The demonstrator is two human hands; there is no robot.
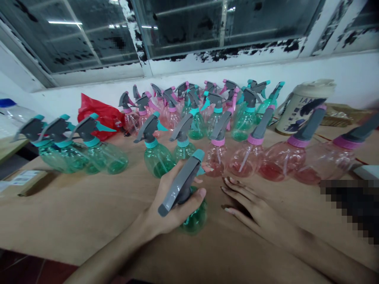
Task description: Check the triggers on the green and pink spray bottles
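Note:
My left hand (pixel 166 209) is wrapped round the neck of a green spray bottle (pixel 195 217) with a grey and teal trigger head. To its right my right hand (pixel 248 201) rests low over the table with fingers stretched out, holding nothing. Just beyond the hands runs a row of spray bottles: a green one (pixel 160 159) and another green one (pixel 184 148), then several pink ones, among them a pink bottle (pixel 245 157) near my right fingertips. Farther left, several more green bottles (pixel 108 156) stand close together.
More pink and green spray bottles (pixel 194 122) crowd the back by the wall. A red plastic bag (pixel 99 116) lies at back left, a cream printed container (pixel 300 110) at back right. A flat cardboard box (pixel 32 181) sits on the wooden table (pixel 97 221) at left.

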